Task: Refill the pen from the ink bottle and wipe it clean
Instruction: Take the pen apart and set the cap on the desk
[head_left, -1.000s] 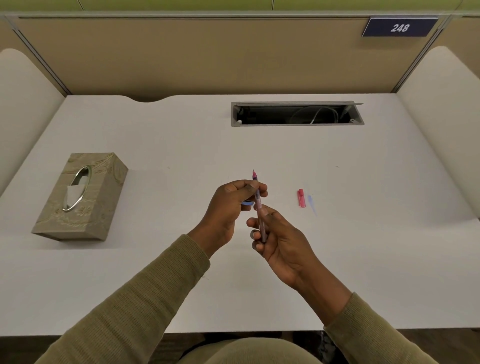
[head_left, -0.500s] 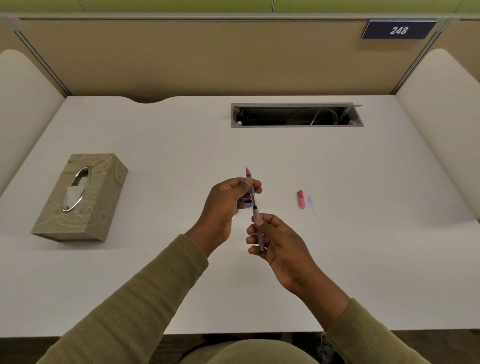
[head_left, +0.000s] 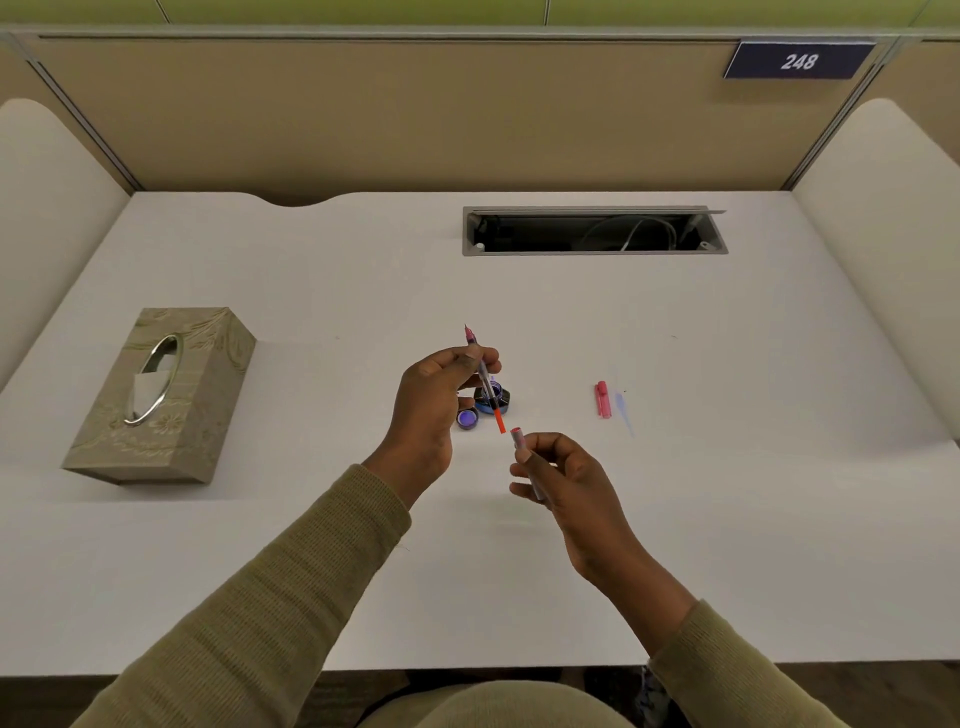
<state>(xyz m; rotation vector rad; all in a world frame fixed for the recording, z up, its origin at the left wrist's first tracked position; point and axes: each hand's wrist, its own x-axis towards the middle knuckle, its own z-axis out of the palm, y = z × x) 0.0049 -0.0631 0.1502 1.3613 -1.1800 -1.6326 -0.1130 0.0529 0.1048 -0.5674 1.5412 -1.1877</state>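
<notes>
My left hand (head_left: 434, 402) pinches the pen's front section (head_left: 485, 382), nib pointing away from me, its clear converter ending in an orange tip. My right hand (head_left: 563, 480) holds the separated grey-pink barrel (head_left: 521, 448) upright, just below and right of that tip, a small gap between them. The open ink bottle (head_left: 500, 401) stands on the desk behind the converter, partly hidden by it. Its purple-lined cap (head_left: 467, 418) lies beside it on the left. The pink pen cap (head_left: 602, 399) lies on the desk to the right.
A tissue box (head_left: 161, 397) with a tissue sticking out sits at the left of the white desk (head_left: 727, 519). A bluish mark (head_left: 623, 410) lies beside the pink cap. A cable slot (head_left: 595, 231) opens at the back. Padded side panels flank the desk.
The pen has come apart: my right hand pulled the barrel down and right off the section. The ink bottle and its cap, earlier hidden behind my hands, now show.
</notes>
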